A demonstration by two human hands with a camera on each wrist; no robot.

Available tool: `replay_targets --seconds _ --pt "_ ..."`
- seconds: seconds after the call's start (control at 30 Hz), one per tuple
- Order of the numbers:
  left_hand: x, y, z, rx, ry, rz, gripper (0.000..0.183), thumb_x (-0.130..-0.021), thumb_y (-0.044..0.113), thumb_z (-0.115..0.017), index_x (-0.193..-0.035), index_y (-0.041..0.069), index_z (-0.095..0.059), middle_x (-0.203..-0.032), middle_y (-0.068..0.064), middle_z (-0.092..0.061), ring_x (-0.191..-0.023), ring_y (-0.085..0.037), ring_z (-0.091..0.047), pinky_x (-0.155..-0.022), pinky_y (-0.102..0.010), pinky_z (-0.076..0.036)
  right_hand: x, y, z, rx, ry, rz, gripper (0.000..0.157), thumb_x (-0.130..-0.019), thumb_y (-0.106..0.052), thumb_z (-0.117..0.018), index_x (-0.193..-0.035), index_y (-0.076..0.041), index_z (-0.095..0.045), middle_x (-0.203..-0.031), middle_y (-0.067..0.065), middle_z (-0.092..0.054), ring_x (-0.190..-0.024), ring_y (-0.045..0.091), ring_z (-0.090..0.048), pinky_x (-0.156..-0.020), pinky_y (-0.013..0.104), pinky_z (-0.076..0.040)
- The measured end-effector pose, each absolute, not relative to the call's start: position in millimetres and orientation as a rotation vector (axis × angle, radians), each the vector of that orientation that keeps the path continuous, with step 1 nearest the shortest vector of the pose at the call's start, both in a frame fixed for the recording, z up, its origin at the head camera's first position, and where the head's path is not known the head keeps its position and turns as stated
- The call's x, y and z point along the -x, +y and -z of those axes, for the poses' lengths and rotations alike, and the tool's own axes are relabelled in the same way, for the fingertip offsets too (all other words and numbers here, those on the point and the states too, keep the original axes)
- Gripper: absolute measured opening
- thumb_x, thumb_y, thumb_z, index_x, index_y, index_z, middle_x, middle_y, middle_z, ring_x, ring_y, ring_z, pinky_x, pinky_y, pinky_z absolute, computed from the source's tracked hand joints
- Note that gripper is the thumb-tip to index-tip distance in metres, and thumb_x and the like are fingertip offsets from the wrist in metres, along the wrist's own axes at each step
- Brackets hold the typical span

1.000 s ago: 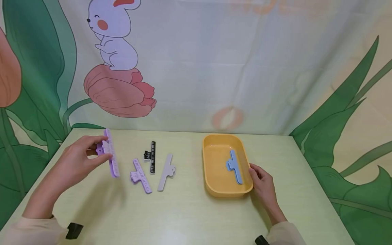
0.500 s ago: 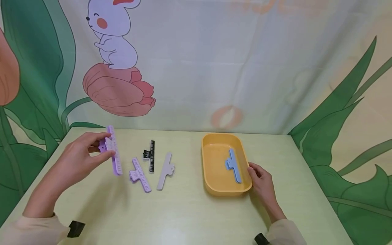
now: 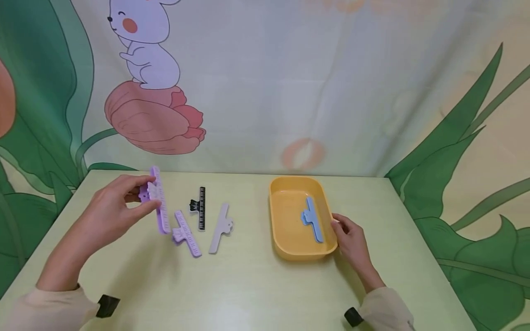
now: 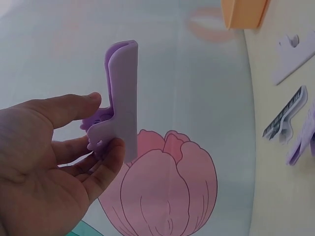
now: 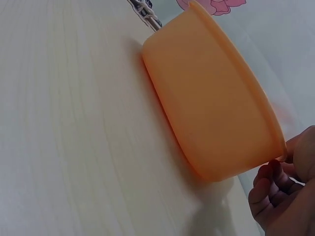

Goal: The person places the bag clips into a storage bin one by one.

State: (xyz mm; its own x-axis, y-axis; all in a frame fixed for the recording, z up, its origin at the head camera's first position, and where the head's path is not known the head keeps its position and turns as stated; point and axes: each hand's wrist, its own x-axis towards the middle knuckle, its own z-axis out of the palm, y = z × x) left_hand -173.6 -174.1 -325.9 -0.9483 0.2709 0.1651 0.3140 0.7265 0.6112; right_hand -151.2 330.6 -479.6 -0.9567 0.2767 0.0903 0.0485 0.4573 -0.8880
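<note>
My left hand [image 3: 112,211] holds a purple clip [image 3: 164,221] up off the table, thumb and fingers on its handle side. In the left wrist view the clip [image 4: 124,88] stands upright, its long jaws close together. At the right, my right hand [image 3: 353,243] pinches the rim of a yellow tray [image 3: 283,236] at its near right side; in the right wrist view the tray's wall [image 5: 206,98] fills the middle. A blue clip [image 3: 314,220] lies inside the tray. Near the held clip, another purple clip [image 3: 188,236] lies on the table.
Between the left hand and the tray lie a black clip with white keyboard-like marks [image 3: 202,209] and a pale grey clip [image 3: 218,232]. The light table [image 3: 248,294] ends at a printed cloth backdrop [image 3: 248,92].
My left hand has moved slightly right with the purple clip, toward the clips on the table. The whole head view has shifted a little. The right hand keeps its place on the tray.
</note>
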Motion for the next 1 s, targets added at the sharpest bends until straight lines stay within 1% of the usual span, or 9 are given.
replay_targets --seconds 0.27,0.5,0.67,0.9,1.0 --pt "175.1 -167.0 320.7 0.533 -2.819 1.042 0.058 -0.096 0.018 -0.076 -0.144 -0.005 -0.053 -0.126 -0.019 -0.057 -0.113 -0.040 -0.063 -0.093 -0.055 -0.053 150.8 331.6 477.6 0.245 -2.495 -1.483 0.031 -0.104 -0.010 -0.062 -0.131 0.006 -0.066 -0.093 0.018 -0.065 -0.073 0.013 -0.053 -0.057 0.019 -0.045" --pt "174.9 -162.4 314.5 0.539 -2.817 1.046 0.058 -0.096 0.018 -0.076 -0.145 -0.005 -0.052 -0.124 -0.019 -0.058 -0.114 -0.041 -0.063 -0.094 -0.056 -0.053 151.6 331.6 474.9 0.276 -2.525 -1.481 0.032 -0.105 -0.011 -0.061 -0.132 0.004 -0.066 -0.095 0.018 -0.063 -0.076 0.017 -0.053 -0.058 0.019 -0.045" --pt "175.4 -156.0 309.7 0.570 -2.814 1.068 0.057 -0.096 0.016 -0.076 -0.143 -0.007 -0.053 -0.122 -0.019 -0.057 -0.111 -0.038 -0.064 -0.094 -0.052 -0.053 152.1 332.6 474.3 0.283 -2.527 -1.486 0.031 -0.105 -0.013 -0.060 -0.132 0.003 -0.066 -0.094 0.018 -0.063 -0.074 0.017 -0.053 -0.057 0.020 -0.045" --pt "175.8 -140.6 306.8 0.600 -2.836 1.102 0.058 -0.096 0.015 -0.076 -0.145 -0.005 -0.052 -0.126 -0.018 -0.057 -0.112 -0.036 -0.064 -0.094 -0.052 -0.055 153.2 331.6 471.5 0.326 -2.528 -1.563 0.033 -0.107 -0.015 -0.057 -0.135 0.001 -0.064 -0.098 0.018 -0.062 -0.076 0.017 -0.055 -0.059 0.020 -0.050" --pt "176.6 -132.5 306.7 0.623 -2.843 1.115 0.058 -0.096 0.015 -0.076 -0.145 -0.005 -0.052 -0.126 -0.018 -0.056 -0.112 -0.036 -0.063 -0.093 -0.051 -0.055 153.6 331.3 470.1 0.342 -2.542 -1.578 0.034 -0.108 -0.015 -0.056 -0.137 0.001 -0.063 -0.100 0.017 -0.061 -0.077 0.016 -0.054 -0.059 0.020 -0.050"
